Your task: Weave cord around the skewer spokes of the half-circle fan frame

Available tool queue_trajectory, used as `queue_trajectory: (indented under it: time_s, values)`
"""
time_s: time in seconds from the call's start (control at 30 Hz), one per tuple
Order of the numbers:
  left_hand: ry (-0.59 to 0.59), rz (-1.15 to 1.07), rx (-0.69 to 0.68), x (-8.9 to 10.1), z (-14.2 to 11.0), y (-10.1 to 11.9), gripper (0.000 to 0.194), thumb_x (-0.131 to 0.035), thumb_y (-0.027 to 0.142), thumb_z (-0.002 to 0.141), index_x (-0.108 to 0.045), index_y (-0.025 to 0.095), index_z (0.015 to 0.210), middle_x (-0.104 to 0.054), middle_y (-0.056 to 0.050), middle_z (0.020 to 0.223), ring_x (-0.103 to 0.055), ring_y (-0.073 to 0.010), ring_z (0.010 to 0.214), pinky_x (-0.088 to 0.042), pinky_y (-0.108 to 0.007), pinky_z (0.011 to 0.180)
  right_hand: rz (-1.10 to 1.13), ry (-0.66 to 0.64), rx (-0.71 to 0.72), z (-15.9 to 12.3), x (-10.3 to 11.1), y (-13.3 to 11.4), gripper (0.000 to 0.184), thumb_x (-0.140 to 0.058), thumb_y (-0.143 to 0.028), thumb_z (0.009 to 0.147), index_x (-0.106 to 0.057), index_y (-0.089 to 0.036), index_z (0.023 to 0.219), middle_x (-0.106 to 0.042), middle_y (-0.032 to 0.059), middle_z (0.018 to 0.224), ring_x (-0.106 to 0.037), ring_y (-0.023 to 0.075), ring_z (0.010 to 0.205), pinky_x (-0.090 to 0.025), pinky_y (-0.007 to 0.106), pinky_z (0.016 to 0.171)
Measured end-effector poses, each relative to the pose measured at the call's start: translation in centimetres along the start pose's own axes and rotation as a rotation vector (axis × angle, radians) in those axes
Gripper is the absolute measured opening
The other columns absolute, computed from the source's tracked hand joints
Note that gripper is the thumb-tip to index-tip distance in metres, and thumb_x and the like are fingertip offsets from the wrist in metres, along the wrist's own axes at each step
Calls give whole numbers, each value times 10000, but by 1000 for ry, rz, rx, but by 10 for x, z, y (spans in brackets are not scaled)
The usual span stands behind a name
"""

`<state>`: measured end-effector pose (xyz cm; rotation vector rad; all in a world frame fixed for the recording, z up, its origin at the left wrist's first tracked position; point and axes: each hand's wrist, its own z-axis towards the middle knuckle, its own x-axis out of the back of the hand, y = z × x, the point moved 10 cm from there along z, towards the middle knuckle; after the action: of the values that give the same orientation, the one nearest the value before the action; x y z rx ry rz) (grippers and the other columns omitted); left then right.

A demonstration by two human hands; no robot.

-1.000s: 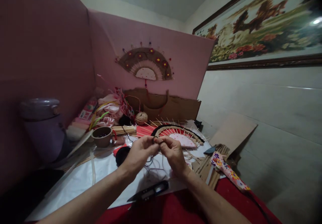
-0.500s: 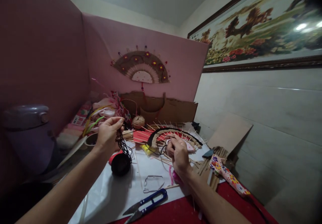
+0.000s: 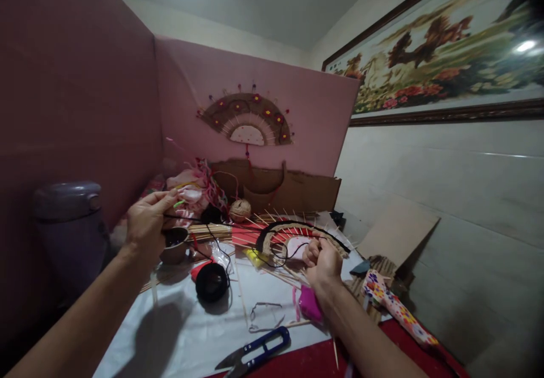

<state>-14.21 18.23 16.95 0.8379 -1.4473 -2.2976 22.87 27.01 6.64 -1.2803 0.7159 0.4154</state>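
Note:
A length of black yarn (image 3: 238, 225) is stretched between my two hands above the table. My left hand (image 3: 148, 222), at the left, pinches one part of it. My right hand (image 3: 325, 262) has its fingers closed on the yarn in front of the half-woven fan (image 3: 272, 233), whose thin sticks radiate from a pink half-round base. Black and tan bands are woven across those sticks. A slack loop of the yarn hangs near my right hand. On the white sheet below sits the black yarn roll (image 3: 212, 283), with loose strands rising from it.
Blue thread snips (image 3: 266, 344) lie at the front edge, below a bent clear frame (image 3: 266, 315). A flower-patterned glue gun (image 3: 399, 307) is at the right. Behind are a twine ball (image 3: 240, 210), cardboard (image 3: 297, 188) and a finished fan (image 3: 250, 117) on the pink panel.
My left hand has moved left and my right hand slightly right, drawing the yarn out straight between them. The bunched strands under my left hand have dropped away toward the roll.

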Motion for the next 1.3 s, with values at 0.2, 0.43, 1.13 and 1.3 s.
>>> queue_trajectory:
  time_s: [0.2,0.43,1.13,1.3]
  values:
    - [-72,337,-150,-12,-6,-3,171,-751,264,501,-618,195,583,-573,0,574,-532,-186,671,-371,-259,565,-16,-249,-140,-13,-33,6,144,-563,-274,679,-459,-192,735,-487,-81,438,-246,31,266,-174,147,291]
    - [-829,229,110,-150,-104,-52,389,-639,377,649,-635,150,965,-665,-63,790,-589,-169,706,-438,-287,636,-221,-746,-223,-69,-87,20,177,-496,-352,768,-499,-175,774,-601,4,563,-523,113,383,-261,171,316]
    - [-1091,210,233,-159,-134,-61,295,-693,251,584,-662,165,864,-571,6,609,-485,-100,530,-364,-218,493,-249,-780,-217,-76,-91,10,159,-416,-278,706,-525,-169,742,-518,-18,461,-411,95,360,-256,193,361]
    - [-991,284,279,-140,-118,-63,278,-597,400,693,-635,139,606,-342,64,419,-246,-65,409,-148,-219,417,-121,-342,-95,-18,-44,3,65,-463,-259,672,-484,-198,679,-270,-119,361,-136,50,305,-117,170,323]
